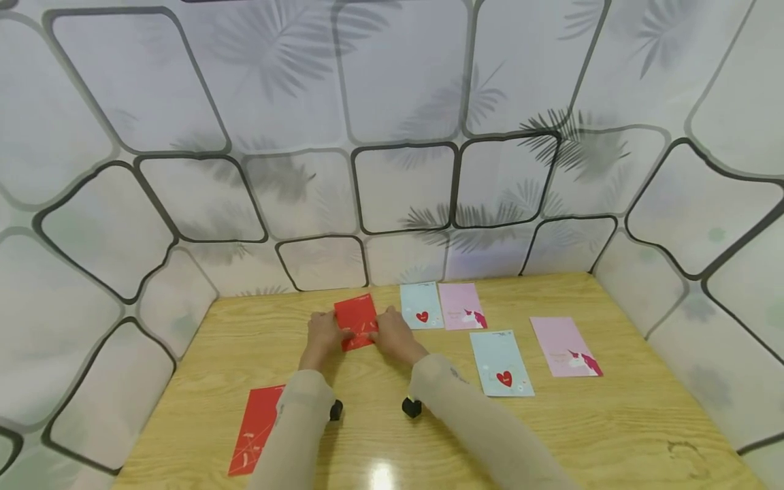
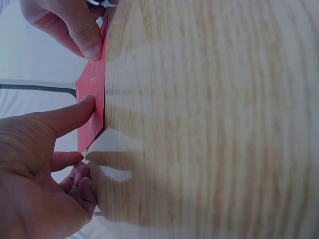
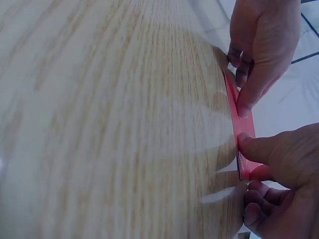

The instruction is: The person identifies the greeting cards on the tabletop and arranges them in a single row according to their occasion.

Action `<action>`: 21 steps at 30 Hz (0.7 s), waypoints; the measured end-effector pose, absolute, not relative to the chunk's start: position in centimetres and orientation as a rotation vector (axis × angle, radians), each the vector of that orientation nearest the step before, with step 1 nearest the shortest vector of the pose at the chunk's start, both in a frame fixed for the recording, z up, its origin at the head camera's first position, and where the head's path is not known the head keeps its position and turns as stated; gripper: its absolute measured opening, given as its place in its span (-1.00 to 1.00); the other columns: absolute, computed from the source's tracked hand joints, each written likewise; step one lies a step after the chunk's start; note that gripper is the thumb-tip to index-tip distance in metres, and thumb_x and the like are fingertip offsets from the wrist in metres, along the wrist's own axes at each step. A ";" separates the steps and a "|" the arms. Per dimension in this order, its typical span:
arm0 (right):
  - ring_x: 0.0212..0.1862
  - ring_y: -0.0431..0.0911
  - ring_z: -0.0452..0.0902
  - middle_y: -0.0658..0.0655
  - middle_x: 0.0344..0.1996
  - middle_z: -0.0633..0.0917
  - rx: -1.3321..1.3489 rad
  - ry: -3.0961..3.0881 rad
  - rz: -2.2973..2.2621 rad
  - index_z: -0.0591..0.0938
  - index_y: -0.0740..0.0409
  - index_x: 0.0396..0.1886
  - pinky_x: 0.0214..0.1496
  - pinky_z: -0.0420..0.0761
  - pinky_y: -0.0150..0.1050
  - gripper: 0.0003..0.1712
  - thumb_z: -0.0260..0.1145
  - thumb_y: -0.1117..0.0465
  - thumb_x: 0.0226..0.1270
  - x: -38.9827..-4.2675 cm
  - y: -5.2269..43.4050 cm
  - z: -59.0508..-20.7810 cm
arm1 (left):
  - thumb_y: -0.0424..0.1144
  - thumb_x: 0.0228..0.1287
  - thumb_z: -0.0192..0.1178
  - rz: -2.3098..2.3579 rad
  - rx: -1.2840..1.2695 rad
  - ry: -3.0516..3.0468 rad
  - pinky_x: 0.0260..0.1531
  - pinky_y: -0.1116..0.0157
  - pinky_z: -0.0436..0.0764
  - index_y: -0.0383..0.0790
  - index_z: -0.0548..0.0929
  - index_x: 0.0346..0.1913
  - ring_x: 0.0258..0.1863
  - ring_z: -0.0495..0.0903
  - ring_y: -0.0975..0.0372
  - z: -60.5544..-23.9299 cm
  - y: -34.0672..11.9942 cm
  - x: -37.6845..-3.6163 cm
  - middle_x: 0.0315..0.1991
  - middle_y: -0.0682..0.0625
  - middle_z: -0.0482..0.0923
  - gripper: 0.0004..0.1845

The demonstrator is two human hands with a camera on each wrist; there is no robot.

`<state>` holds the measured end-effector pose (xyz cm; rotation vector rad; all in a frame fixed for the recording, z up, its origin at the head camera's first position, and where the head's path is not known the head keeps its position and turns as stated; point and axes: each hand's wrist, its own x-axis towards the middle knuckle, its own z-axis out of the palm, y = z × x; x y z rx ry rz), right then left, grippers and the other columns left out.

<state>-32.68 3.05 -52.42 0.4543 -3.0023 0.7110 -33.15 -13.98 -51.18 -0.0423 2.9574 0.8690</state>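
A red envelope [image 1: 356, 316] lies on the wooden table [image 1: 429, 435] near its back middle. My left hand [image 1: 321, 333] holds its left edge, thumb [image 2: 75, 112] pressed on top and the other fingers curled by the near corner. My right hand [image 1: 395, 333] holds the right edge the same way, thumb [image 3: 259, 147] on the red envelope [image 3: 242, 132] and a finger under its corner. In the left wrist view the red envelope [image 2: 92, 124] is seen edge-on, its near corner a little off the wood, with the right hand [image 2: 70, 25] at its far end.
A second red envelope [image 1: 257, 429] lies at the front left beside my left sleeve. To the right lie two light-blue heart envelopes [image 1: 421, 306] [image 1: 502, 363] and two pink unicorn envelopes [image 1: 462, 306] [image 1: 566, 347]. Patterned wall panels [image 1: 404, 190] close in the back and sides.
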 end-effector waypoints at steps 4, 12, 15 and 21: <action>-0.33 -0.04 0.35 0.09 -0.43 0.43 0.470 -2.986 0.718 0.51 0.14 -0.61 -0.29 0.44 -0.19 -0.60 0.51 0.16 0.31 -32.5 3.1 -52.3 | -0.20 0.26 0.45 0.905 -0.059 2.975 0.28 -0.13 0.38 -0.55 0.50 0.31 0.25 0.33 -0.30 -50.9 -13.9 -33.2 0.16 -0.52 0.41 -0.32; -0.32 -0.05 0.35 0.09 -0.39 0.44 0.508 -2.990 0.724 0.61 0.19 -0.50 -0.26 0.42 -0.19 -0.69 0.52 0.15 0.30 -32.2 3.4 -52.3 | -0.33 0.32 0.36 1.121 -0.194 2.834 0.34 -0.11 0.39 -0.61 0.45 0.33 0.30 0.38 -0.26 -50.8 -14.3 -33.8 0.29 -0.54 0.38 -0.39; -0.31 -0.06 0.34 0.09 -0.37 0.44 0.513 -2.987 0.751 0.70 0.24 -0.34 -0.24 0.41 -0.20 -0.77 0.52 0.16 0.31 -32.2 3.4 -52.3 | -0.41 0.32 0.30 1.198 -0.196 2.806 0.35 -0.09 0.40 -0.66 0.40 0.34 0.32 0.42 -0.25 -50.5 -14.5 -34.1 0.31 -0.52 0.42 -0.39; -0.29 -0.05 0.33 0.09 -0.37 0.43 0.533 -2.991 0.787 0.72 0.25 -0.24 -0.24 0.39 -0.22 -0.81 0.50 0.20 0.32 -32.1 3.5 -52.3 | -0.48 0.28 0.18 1.291 -0.219 2.768 0.41 -0.09 0.32 -0.74 0.25 0.39 0.38 0.34 -0.30 -50.3 -14.8 -34.2 0.36 -0.57 0.32 -0.33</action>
